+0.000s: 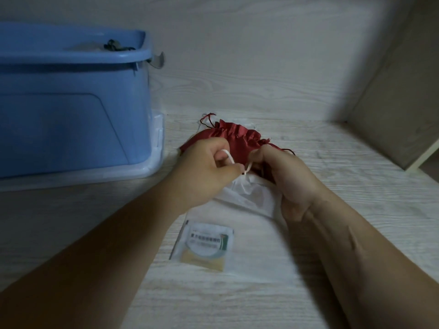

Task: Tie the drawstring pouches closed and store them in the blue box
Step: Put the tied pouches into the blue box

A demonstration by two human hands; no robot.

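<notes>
The left hand (209, 167) and right hand (285, 179) each pinched the white cord (229, 158) of the white pouch (249, 198), which lay in the middle of the worktop (356, 167) with its mouth toward the far edge. The blue box (71, 119) stood to the left, nearer the left hand.

Printed sachet (203, 246); pale wood-grain tabletop (237, 305)

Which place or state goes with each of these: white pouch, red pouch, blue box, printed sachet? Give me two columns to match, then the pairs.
1 white pouch
2 red pouch
3 blue box
4 printed sachet

A stands at the far left
B lies flat, nearest the camera
C lies beyond the hands, mouth gathered
D its white cord is pinched by the left hand and right hand

Pairs: 1-D, 2-C, 3-A, 4-B
</notes>
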